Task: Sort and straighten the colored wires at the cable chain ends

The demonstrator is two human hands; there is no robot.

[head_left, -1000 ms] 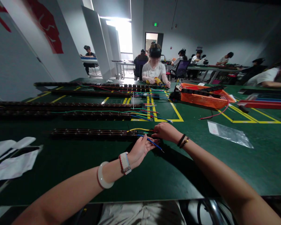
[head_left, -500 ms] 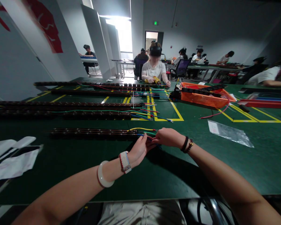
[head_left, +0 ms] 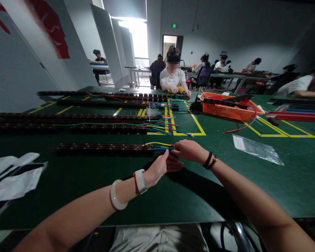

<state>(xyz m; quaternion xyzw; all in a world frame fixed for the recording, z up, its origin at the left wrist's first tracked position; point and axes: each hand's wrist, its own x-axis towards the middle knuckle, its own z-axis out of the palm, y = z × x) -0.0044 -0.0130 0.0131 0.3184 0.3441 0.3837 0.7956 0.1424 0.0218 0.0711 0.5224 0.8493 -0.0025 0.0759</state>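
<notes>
On the green table lies a long dark wire harness (head_left: 105,149). A yellow wire (head_left: 160,143), a green wire (head_left: 161,147) and a blue wire (head_left: 159,149) come out of its right end. My left hand (head_left: 162,166) pinches the blue wire between thumb and forefinger, its other fingers stretched to the right underneath. Closed around the wires' far ends is my right hand (head_left: 190,150), touching my left fingertips. The red-tipped end of the yellow wire shows at its fingers. What exactly lies inside the right fingers is hidden.
Several longer harnesses (head_left: 68,120) lie behind, with loose coloured wire ends. An orange basket (head_left: 228,110) stands at the back right, a clear plastic bag (head_left: 258,150) nearer. White packets (head_left: 18,178) lie at left. Across the table sits a person (head_left: 173,77) with a yellow tool (head_left: 179,90).
My left fingers have straightened out to the right, and the blue end below them has gone from sight. My right hand has shifted slightly upward. The person opposite has moved the yellow tool rightward.
</notes>
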